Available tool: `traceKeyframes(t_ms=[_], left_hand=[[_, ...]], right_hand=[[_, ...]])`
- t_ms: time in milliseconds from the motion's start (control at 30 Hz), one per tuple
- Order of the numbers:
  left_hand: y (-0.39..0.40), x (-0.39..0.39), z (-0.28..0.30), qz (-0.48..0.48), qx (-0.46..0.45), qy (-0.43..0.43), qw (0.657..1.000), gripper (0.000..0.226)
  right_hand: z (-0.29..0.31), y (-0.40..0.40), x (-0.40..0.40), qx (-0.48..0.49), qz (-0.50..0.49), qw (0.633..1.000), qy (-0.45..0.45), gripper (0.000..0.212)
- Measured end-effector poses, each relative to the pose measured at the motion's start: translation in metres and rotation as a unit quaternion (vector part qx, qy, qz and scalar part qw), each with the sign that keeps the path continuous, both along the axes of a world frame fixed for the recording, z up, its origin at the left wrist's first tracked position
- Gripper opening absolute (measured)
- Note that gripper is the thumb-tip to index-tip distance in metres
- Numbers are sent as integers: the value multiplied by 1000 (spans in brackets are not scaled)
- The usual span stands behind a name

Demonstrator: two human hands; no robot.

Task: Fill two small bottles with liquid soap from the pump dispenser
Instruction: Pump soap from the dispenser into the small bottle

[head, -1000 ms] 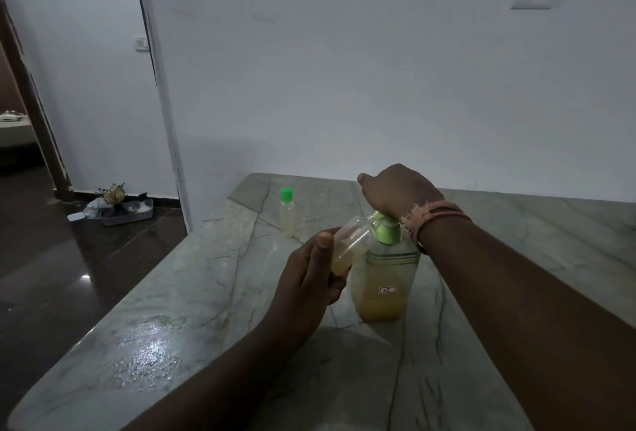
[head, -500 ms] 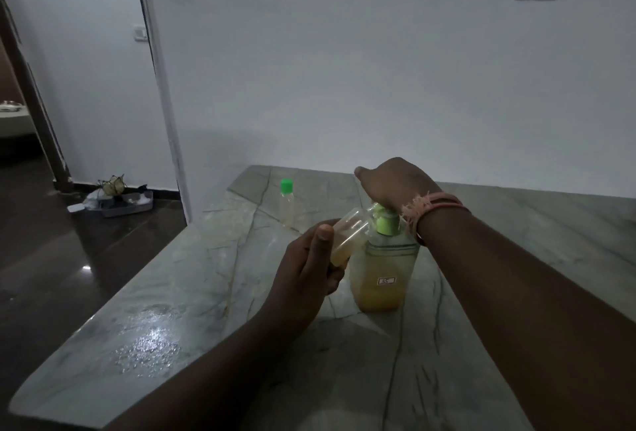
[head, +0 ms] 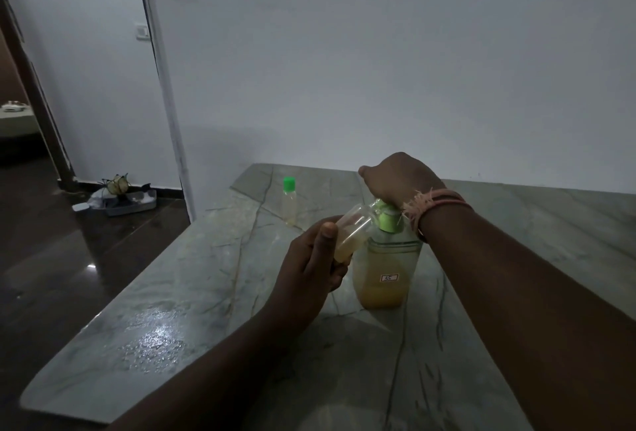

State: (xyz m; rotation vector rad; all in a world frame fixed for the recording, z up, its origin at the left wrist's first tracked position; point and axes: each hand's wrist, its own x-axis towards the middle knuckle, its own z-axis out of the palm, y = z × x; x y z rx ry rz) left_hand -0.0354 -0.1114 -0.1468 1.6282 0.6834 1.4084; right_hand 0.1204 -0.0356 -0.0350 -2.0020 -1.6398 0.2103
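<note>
Bottle tilted in my left hand grip; right hand presses pump; keep mouth under spout, press slowly.

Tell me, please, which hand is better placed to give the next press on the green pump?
The right hand: it already rests on the green pump head of the amber soap dispenser. The left hand grips the tilted small clear bottle at the spout.

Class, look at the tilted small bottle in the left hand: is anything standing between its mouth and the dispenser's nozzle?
Nothing visible does. The left hand holds the small bottle tilted, its mouth right at the green pump head of the dispenser, which the right hand presses from above. The capped bottle stands apart, behind.
</note>
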Motion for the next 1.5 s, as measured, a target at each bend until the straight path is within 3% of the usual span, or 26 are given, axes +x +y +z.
traceKeyframes(t_ms=[267, 467, 800, 1033, 1233, 1367, 1500], left_hand=[[-3, 1, 1, -4, 0, 21, 1000, 85], [1, 0, -1, -8, 4, 11, 1000, 68], [0, 0, -1, -11, 0, 16, 1000, 77], [-1, 0, -1, -5, -1, 7, 1000, 55], [-4, 0, 0, -2, 0, 23, 1000, 78], [-1, 0, -1, 3, 6, 23, 1000, 75], [-3, 0, 0, 16, 3, 28, 999, 77]], right_hand=[[14, -3, -2, -3, 13, 998, -65, 39], [1, 2, 1, 7, -3, 1000, -4, 42], [12, -3, -2, 0, 7, 999, -50, 43], [2, -4, -2, 6, -11, 1000, -24, 42], [11, -5, -3, -14, 13, 997, -69, 43], [4, -1, 0, 4, 0, 1000, -7, 42], [-1, 1, 0, -1, 1, 1000, -19, 42]])
